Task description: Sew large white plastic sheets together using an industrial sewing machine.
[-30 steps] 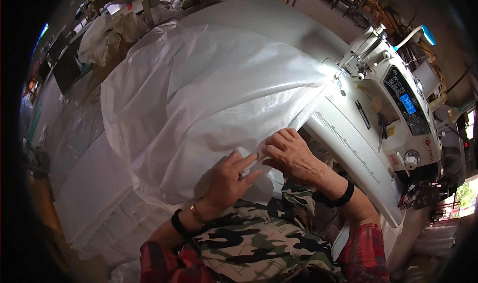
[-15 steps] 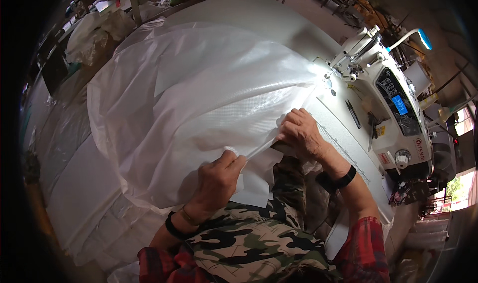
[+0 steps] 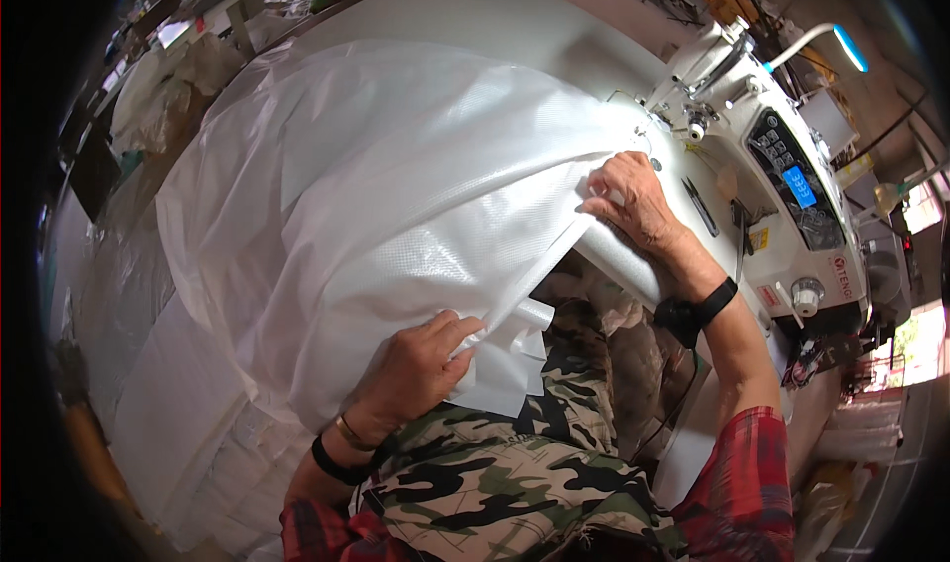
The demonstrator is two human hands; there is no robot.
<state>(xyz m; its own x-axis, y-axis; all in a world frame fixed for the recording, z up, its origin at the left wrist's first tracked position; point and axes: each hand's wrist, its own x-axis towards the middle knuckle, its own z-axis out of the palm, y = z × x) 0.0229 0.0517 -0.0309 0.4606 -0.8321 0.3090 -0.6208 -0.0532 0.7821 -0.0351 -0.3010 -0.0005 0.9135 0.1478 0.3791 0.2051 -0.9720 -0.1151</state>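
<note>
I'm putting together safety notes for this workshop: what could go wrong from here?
The right hand is close to the lit stitching end of the sewing machine, so fingers might get nipped if it runs. The white sheet lies in loose folds, so a crease could perhaps get caught in the stitching.

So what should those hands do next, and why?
Perhaps ease the sheet a little toward the lit end of the machine: the right hand grips the edge close by, the left hand holds it lower down, and it runs fairly straight between them.
</note>
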